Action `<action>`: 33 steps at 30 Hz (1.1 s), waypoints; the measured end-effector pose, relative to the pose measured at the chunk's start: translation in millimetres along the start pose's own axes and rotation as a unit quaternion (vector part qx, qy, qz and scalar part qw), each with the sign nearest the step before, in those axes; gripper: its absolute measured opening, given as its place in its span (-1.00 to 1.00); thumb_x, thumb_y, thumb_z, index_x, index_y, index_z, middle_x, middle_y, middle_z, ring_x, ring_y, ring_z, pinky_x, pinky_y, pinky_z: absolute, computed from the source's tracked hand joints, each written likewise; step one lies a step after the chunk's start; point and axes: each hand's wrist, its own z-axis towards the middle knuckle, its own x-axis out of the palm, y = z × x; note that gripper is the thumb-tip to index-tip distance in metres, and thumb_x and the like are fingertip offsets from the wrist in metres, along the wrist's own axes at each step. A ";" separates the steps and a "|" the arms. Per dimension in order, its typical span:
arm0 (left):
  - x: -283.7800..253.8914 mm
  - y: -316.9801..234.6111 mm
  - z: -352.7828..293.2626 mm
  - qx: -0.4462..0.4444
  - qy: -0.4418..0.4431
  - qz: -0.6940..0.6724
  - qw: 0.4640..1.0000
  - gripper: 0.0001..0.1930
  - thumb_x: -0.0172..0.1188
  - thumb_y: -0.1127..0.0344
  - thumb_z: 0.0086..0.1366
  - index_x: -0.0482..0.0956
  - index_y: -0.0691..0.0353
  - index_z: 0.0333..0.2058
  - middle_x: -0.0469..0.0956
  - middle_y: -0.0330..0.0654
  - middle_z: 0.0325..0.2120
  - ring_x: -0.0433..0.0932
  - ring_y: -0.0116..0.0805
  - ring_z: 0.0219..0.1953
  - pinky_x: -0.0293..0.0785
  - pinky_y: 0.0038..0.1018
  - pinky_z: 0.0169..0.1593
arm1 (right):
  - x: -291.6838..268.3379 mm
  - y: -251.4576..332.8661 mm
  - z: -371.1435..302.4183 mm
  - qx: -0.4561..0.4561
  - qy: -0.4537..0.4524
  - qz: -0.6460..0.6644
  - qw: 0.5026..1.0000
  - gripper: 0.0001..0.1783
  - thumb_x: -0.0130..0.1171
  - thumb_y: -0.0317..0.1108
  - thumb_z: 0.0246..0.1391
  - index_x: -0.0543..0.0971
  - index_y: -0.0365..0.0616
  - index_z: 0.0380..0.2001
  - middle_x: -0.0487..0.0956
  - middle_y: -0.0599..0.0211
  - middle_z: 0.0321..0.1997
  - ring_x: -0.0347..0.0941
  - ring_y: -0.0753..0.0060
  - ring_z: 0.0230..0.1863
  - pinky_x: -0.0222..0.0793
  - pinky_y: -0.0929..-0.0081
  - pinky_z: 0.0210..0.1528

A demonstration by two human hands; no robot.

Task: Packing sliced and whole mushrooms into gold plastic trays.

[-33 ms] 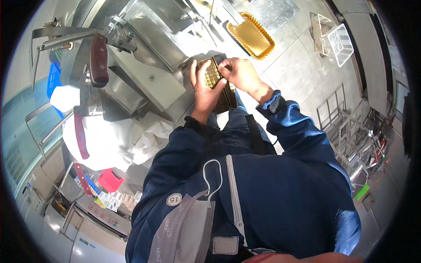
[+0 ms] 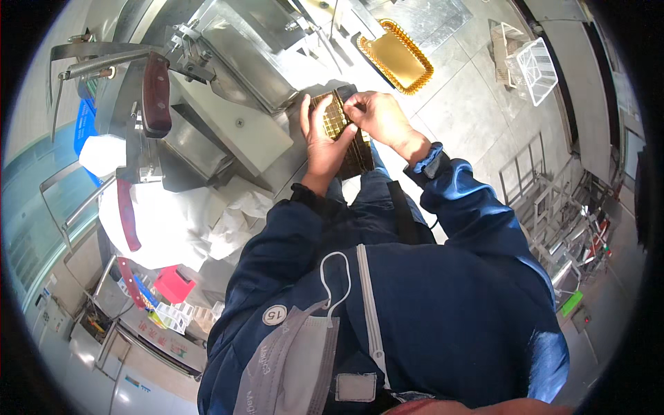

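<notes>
In front of my thighs is a shiny gold-and-brown block with a grid pattern point(image 2: 359, 158); its exact kind is unclear. My left hand point(image 2: 323, 152) steadies it, fingers stretched along its bright gold upper part and thumb reaching across. From the right, my right hand point(image 2: 384, 123) has its fingertips pinched together at the block's right edge, close to the left thumb. Whatever lies between those fingertips is too small and hidden to make out. A scallop-edged gold tray point(image 2: 395, 61) lies beyond my right hand, apart from it.
At the left stands steel equipment with a long spring and a dark red handle point(image 2: 156, 95). Beside it are a pale board point(image 2: 249, 128) and white cloth or plastic point(image 2: 162, 221). White plastic baskets point(image 2: 537, 71) sit far right, with metal racks point(image 2: 553, 207) nearer. Tiles cover the floor.
</notes>
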 end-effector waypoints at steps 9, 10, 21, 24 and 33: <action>-0.2 -2.0 -0.2 -0.002 -0.001 0.010 1.000 -0.21 0.48 0.41 0.00 0.37 0.10 0.25 -0.02 0.06 0.40 0.16 -0.03 0.38 0.18 -0.24 0.38 | 0.1 1.2 -0.8 0.002 -0.014 -0.004 1.000 -0.81 0.27 -0.26 0.09 0.70 -0.14 -0.32 0.66 0.07 -0.39 0.64 0.11 -0.36 0.54 0.30 -0.22; -0.6 -2.6 -0.1 -0.002 0.002 0.016 1.000 -0.21 0.48 0.41 0.00 0.37 0.10 0.25 -0.02 0.06 0.40 0.16 -0.03 0.38 0.18 -0.24 0.38 | 0.4 0.1 -0.5 -0.005 -0.017 -0.008 1.000 -0.82 0.27 -0.26 0.08 0.68 -0.13 -0.32 0.65 0.07 -0.42 0.64 0.10 -0.38 0.53 0.29 -0.24; 1.5 1.5 0.5 -0.007 0.003 0.010 1.000 -0.19 0.47 0.45 -0.02 0.35 0.07 0.25 -0.04 0.02 0.40 0.17 -0.03 0.36 0.19 -0.22 0.38 | 3.3 0.3 -3.7 -0.074 -0.054 -0.010 0.996 -0.82 0.14 -0.35 0.07 0.64 -0.09 -0.26 0.66 0.01 -0.33 0.63 -0.06 -0.27 0.56 0.16 -0.13; 2.7 5.1 0.2 -0.014 0.003 -0.010 1.000 -0.19 0.47 0.46 -0.02 0.35 0.07 0.25 -0.04 0.01 0.40 0.18 -0.03 0.36 0.21 -0.22 0.37 | 0.8 1.4 -5.0 -0.062 -0.043 -0.020 0.997 -0.80 0.18 -0.28 0.07 0.67 -0.07 -0.26 0.67 0.04 -0.29 0.64 -0.04 -0.25 0.56 0.16 -0.10; 1.5 -0.2 0.2 -0.011 0.004 -0.025 1.000 -0.17 0.47 0.51 -0.06 0.36 0.09 0.24 -0.06 0.00 0.40 0.23 -0.07 0.32 0.26 -0.23 0.35 | -1.5 3.5 -2.6 -0.027 -0.005 -0.025 0.999 -0.75 0.26 -0.19 0.11 0.68 -0.12 -0.24 0.67 0.06 -0.32 0.64 0.06 -0.28 0.54 0.28 -0.16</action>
